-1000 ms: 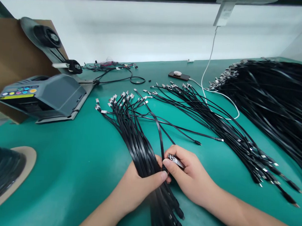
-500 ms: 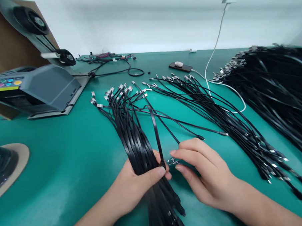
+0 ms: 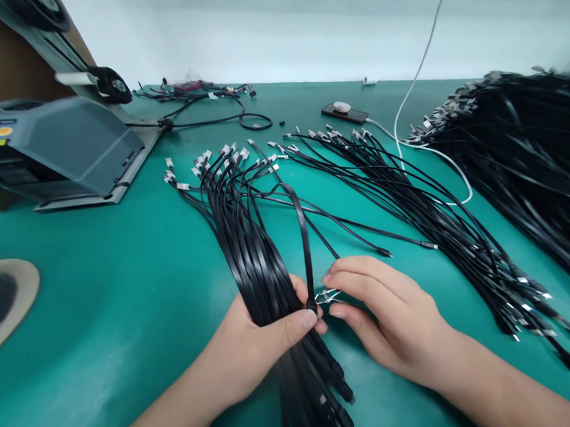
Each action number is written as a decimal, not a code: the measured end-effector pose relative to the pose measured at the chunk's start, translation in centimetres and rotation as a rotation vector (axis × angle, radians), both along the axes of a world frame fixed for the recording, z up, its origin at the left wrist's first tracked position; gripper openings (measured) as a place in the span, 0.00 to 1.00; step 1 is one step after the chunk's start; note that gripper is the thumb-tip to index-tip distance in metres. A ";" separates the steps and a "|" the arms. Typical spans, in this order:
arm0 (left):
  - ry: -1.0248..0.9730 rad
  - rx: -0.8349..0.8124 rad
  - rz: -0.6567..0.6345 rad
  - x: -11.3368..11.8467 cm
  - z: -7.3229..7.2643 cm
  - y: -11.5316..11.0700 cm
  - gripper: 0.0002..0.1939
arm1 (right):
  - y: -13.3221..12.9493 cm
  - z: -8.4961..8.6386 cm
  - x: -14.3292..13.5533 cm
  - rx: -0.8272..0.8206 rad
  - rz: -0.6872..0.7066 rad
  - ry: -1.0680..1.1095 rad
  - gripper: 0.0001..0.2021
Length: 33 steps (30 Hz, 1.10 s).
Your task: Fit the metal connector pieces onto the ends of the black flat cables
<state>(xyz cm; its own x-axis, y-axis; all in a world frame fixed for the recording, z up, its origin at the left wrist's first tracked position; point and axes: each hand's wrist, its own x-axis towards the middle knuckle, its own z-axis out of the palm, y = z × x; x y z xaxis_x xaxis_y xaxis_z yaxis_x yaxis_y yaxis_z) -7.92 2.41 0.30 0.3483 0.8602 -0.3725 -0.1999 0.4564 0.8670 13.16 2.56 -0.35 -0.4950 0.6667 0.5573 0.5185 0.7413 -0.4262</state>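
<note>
Hands are working close together over the near middle of the green table (image 3: 96,306). On the left, the left hand (image 3: 250,357) is wrapping around a thick black cable bundle (image 3: 252,262), its thumb pressing by the collar of a single cable (image 3: 305,243). Just right of that thumb, the right hand (image 3: 398,313) is pinching a small metal clipper (image 3: 327,296) between fingers and thumb. Beyond it, a looser cable bunch (image 3: 399,193) is lying on the table, and a large cable pile (image 3: 524,148) is filling the far right.

As for risk, the left thumb is sitting near enough to the clipper to get nipped if the tool is slipping sideways. A blade biting too deep could be nicking the single cable's jacket, and a loosening left grip could be letting strands slide out.

The cable bundle is running diagonally, its silvery plugs (image 3: 226,151) pointing up-left and away, its darker ends hanging toward the lower right, nearer the body. The single cable is arching down to the thumb. The clipper is lying roughly crosswise, its tip pointing left at the collar; whether they are touching, I cannot tell.
</note>
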 end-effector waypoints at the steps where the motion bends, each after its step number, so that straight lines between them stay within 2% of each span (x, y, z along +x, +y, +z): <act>1: 0.007 -0.003 0.006 0.0 0.1 0.0 0.11 | 0.0 0.0 0.0 -0.002 -0.002 -0.001 0.13; 25: 0.051 0.033 -0.022 -0.1 0.0 0.1 0.11 | 0.1 -0.2 -0.3 -0.036 -0.015 0.069 0.12; 33: 0.042 0.016 -0.019 0.0 0.1 0.0 0.12 | 0.1 0.5 -0.2 -0.056 -0.023 0.162 0.11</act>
